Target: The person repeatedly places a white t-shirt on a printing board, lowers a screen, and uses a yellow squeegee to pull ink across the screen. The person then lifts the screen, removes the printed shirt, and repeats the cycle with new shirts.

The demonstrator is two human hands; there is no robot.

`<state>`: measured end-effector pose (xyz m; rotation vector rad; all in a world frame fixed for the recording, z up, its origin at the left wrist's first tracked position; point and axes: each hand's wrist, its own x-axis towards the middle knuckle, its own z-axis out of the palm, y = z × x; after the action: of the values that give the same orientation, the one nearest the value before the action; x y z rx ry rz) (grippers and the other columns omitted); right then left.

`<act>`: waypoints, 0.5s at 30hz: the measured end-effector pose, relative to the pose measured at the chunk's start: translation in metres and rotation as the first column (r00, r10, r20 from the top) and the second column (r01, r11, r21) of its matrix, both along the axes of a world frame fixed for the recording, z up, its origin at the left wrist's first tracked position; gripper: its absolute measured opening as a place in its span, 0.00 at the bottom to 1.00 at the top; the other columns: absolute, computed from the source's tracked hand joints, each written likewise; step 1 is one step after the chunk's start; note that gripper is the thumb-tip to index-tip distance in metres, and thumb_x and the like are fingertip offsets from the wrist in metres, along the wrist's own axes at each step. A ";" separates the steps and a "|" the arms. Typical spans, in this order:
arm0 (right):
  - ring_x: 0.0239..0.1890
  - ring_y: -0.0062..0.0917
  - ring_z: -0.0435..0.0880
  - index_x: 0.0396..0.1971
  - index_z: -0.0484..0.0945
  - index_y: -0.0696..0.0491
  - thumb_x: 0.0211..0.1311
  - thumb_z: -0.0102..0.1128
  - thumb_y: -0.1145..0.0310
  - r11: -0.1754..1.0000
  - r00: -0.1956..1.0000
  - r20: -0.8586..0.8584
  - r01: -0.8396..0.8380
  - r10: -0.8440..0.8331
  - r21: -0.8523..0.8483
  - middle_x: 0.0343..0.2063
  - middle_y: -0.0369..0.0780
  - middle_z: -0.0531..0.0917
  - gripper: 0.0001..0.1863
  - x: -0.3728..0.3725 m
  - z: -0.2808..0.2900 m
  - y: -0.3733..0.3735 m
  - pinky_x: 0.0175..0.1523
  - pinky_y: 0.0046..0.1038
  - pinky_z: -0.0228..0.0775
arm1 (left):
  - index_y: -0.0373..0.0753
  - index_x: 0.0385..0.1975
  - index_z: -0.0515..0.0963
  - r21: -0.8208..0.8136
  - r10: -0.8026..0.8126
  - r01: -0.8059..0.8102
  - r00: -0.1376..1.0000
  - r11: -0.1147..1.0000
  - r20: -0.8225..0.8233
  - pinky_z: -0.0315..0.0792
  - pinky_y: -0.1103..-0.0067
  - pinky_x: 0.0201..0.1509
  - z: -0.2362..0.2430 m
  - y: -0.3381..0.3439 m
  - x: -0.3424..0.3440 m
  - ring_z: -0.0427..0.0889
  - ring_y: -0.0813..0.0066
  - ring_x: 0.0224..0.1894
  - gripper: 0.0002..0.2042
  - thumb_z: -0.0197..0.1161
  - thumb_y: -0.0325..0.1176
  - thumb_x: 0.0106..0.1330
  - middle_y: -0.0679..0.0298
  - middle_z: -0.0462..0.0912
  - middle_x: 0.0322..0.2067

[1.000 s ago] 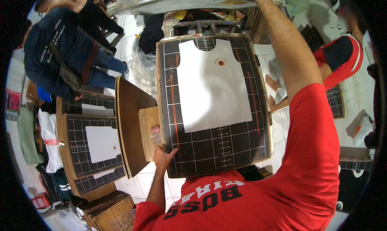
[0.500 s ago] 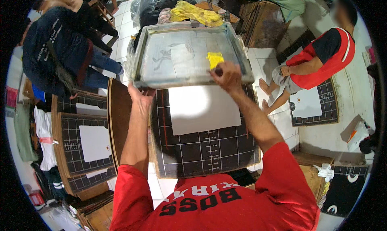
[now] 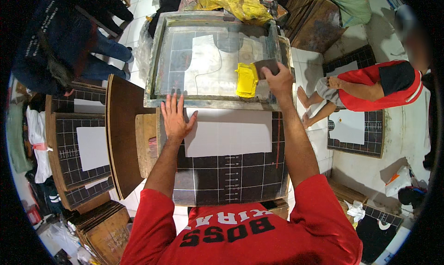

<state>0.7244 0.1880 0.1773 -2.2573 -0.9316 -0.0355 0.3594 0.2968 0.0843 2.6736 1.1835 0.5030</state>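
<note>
A printing screen in a worn grey frame (image 3: 222, 104) lies over a white cloth piece (image 3: 229, 133) on a black gridded board (image 3: 208, 184). My left hand (image 3: 175, 118) rests with fingers spread on the frame's near edge, towards its left corner. In my right hand (image 3: 280, 82) is a dark flat squeegee (image 3: 265, 69), held over the right part of the mesh. A thick patch of yellow ink (image 3: 246, 82) sits on the mesh just left of the squeegee. Through the mesh, part of the white cloth shows with a thin curved line.
Brown boards (image 3: 124, 140) lean at the left, beside stacked gridded boards with white cloth (image 3: 91, 147). Yellow crumpled cloth (image 3: 231, 2) lies behind the frame. One person in dark clothes (image 3: 55, 43) stands at left; another in red (image 3: 365, 87) sits at right near another gridded board (image 3: 372, 126).
The tilted screen has come down flat over the cloth. My left hand has gone from gripping its corner to lying spread on its edge. My right hand has shifted right with the squeegee.
</note>
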 end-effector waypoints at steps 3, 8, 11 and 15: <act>0.33 0.45 0.89 0.35 0.87 0.59 0.54 0.74 0.53 0.996 0.993 -0.087 0.083 -0.081 0.022 0.30 0.50 0.89 0.22 0.009 -0.010 -0.007 0.42 0.40 0.79 | 0.39 0.73 0.62 -0.001 0.020 -0.020 1.000 1.000 0.000 0.39 0.48 0.81 -0.009 0.001 0.001 0.48 0.49 0.80 0.41 0.70 0.47 0.61 0.50 0.59 0.74; 0.33 0.47 0.88 0.35 0.87 0.60 0.52 0.74 0.52 0.966 0.966 -0.034 0.256 -0.258 -0.038 0.28 0.52 0.88 0.23 0.003 -0.041 -0.019 0.43 0.43 0.79 | 0.40 0.73 0.63 -0.006 0.006 -0.006 0.999 1.000 0.034 0.40 0.46 0.80 -0.016 0.003 -0.001 0.49 0.48 0.80 0.43 0.73 0.43 0.56 0.50 0.59 0.74; 0.36 0.52 0.89 0.36 0.87 0.57 0.51 0.75 0.52 0.958 0.956 -0.076 0.279 -0.283 -0.066 0.30 0.53 0.88 0.23 -0.006 -0.045 -0.023 0.45 0.47 0.80 | 0.40 0.73 0.62 0.005 -0.010 0.009 0.998 1.000 0.062 0.40 0.46 0.80 -0.015 0.002 -0.002 0.49 0.47 0.80 0.44 0.72 0.43 0.55 0.50 0.59 0.74; 0.38 0.53 0.88 0.35 0.87 0.56 0.50 0.75 0.51 0.910 0.922 -0.030 0.376 -0.387 -0.175 0.31 0.53 0.88 0.22 -0.015 -0.050 -0.012 0.46 0.49 0.80 | 0.40 0.74 0.60 0.029 -0.027 0.025 0.996 0.999 0.083 0.40 0.45 0.80 -0.016 0.003 -0.002 0.49 0.48 0.80 0.45 0.72 0.43 0.54 0.51 0.57 0.75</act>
<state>0.7092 0.1761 0.1273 -2.5508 -0.4592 -0.0606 0.3578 0.3000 0.0686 2.6592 1.1252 0.6248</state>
